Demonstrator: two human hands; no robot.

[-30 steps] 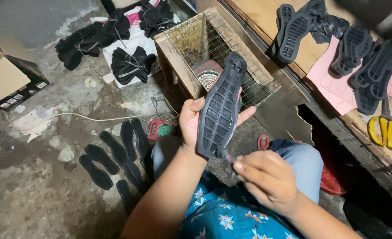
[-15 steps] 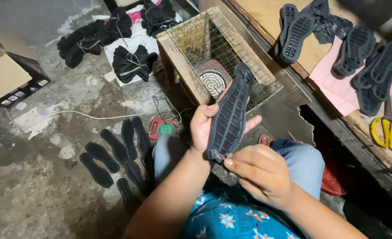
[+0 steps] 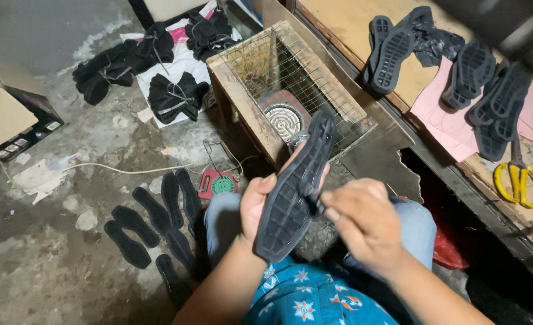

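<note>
Rough concrete floor spreads below me, with a wooden bench along its right edge. Over my lap I hold 1 black rubber sole, tread facing me and tilted, toe toward the wire-topped wooden crate. My left hand cups it from behind, thumb on the left edge, fingers closed around it. My right hand touches the sole's right edge at mid-length, fingertips pinched together there; I cannot tell whether they grip a small tool or only the rim. I judge that I am working along that edge, trimming or checking it. The next move calls for a steady left grip while the right fingers travel along the rim. Inside the crate sits a coil heater. Flat black insoles lie on the floor left of my knee, more soles rest on the bench, and yellow scissors lie near its right edge.
</note>
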